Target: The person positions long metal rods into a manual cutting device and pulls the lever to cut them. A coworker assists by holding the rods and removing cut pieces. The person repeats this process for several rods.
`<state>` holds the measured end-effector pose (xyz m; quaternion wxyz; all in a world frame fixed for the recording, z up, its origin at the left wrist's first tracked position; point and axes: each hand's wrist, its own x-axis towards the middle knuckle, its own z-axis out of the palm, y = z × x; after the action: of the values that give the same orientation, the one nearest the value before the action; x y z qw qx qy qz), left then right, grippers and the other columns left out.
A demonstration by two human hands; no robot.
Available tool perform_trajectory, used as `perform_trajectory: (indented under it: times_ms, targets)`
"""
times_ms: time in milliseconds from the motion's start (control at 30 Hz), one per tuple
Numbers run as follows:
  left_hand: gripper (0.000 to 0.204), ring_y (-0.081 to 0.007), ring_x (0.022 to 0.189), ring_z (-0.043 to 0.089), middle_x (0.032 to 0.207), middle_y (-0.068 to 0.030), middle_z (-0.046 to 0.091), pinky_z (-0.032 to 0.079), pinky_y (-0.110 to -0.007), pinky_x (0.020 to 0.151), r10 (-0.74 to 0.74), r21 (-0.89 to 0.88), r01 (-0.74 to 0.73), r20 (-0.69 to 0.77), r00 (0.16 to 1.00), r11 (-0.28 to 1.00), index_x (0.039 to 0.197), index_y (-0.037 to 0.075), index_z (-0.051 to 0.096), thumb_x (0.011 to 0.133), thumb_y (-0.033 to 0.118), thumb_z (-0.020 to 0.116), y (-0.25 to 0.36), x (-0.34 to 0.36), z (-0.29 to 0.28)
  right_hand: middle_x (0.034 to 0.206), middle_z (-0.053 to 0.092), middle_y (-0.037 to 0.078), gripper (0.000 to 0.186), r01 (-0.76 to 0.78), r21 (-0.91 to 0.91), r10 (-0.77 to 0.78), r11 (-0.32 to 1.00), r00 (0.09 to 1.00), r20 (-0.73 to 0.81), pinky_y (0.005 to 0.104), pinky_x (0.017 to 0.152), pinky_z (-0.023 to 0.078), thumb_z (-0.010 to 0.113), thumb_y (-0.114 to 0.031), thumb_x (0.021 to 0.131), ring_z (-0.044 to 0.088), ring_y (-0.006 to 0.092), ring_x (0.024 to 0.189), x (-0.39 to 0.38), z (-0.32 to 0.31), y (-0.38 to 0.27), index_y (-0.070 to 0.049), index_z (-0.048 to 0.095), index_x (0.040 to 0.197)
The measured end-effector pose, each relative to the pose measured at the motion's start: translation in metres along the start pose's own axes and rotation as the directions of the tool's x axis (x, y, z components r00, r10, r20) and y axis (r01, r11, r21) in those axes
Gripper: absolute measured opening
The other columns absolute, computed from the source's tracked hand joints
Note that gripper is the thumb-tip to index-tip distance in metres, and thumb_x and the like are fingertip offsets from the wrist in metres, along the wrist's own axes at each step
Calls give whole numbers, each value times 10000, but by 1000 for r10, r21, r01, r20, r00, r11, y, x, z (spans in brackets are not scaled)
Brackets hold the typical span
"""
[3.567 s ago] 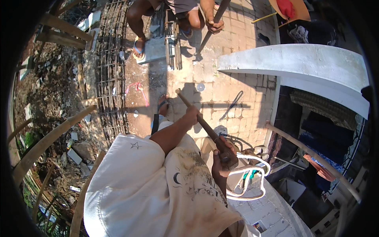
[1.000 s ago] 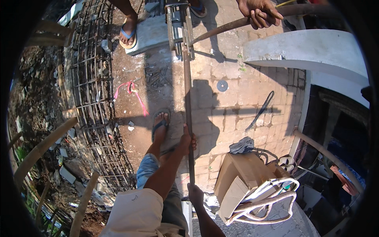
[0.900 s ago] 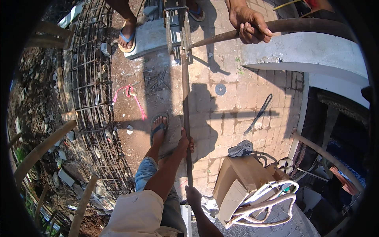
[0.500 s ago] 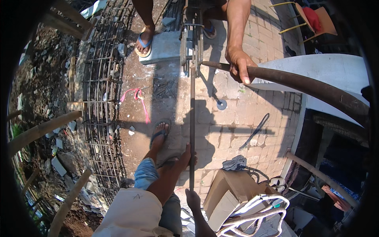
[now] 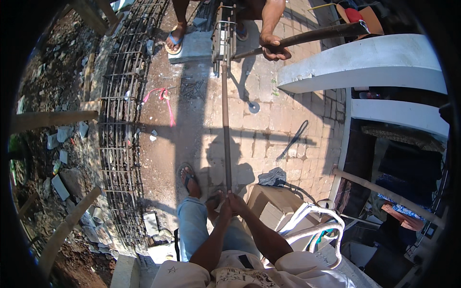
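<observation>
A long brown metal pipe [image 5: 225,125] runs away from me, its far end at the rebar frame [image 5: 224,36]. Around its near end, my left hand [image 5: 224,205] and my right hand [image 5: 236,203] are closed side by side. At the far side, a co-worker's hand [image 5: 273,47] holds a second, darker pipe [image 5: 321,36]. That pipe slants out to the right, with its thin end beside the rebar frame. Exactly how either pipe meets the frame is too small to tell.
A long rebar cage [image 5: 122,144] lies along the left, beside rubble. A concrete block [image 5: 191,48] sits under the rebar frame. Close on my right stand a cardboard box [image 5: 273,201] and a white tubular frame [image 5: 338,230]. Pink string [image 5: 168,103] lies on the paving.
My hands, earlier apart along the pipe, are now together at its near end. The co-worker's pipe has swung toward the far side, and my view has shifted.
</observation>
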<state>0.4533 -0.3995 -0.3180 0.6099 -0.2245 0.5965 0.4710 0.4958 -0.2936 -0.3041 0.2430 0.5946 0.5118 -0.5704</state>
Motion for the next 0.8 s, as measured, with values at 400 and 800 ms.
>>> perform_trajectory:
  times_ms: [400, 800]
  targets:
    - [794, -163, 427, 503, 505, -64, 482, 391, -309, 407, -98, 89, 110, -134, 986, 990, 757, -39, 604, 853, 720, 393, 1, 36, -28, 782, 652, 49, 432, -111, 614, -113, 781, 942, 315, 339, 754, 490, 592, -505, 874, 630, 188, 773, 94, -22, -64, -78, 631, 927]
    - [775, -227, 646, 615, 640, -89, 593, 504, -381, 721, -97, -502, 290, 375, 922, 815, 1026, -19, 617, 850, 709, 417, -24, 40, -63, 544, 307, -43, 265, -378, 541, 244, 752, 921, 304, 319, 473, 343, 594, -239, 845, 346, 120, 454, 109, 34, -94, -167, 393, 686]
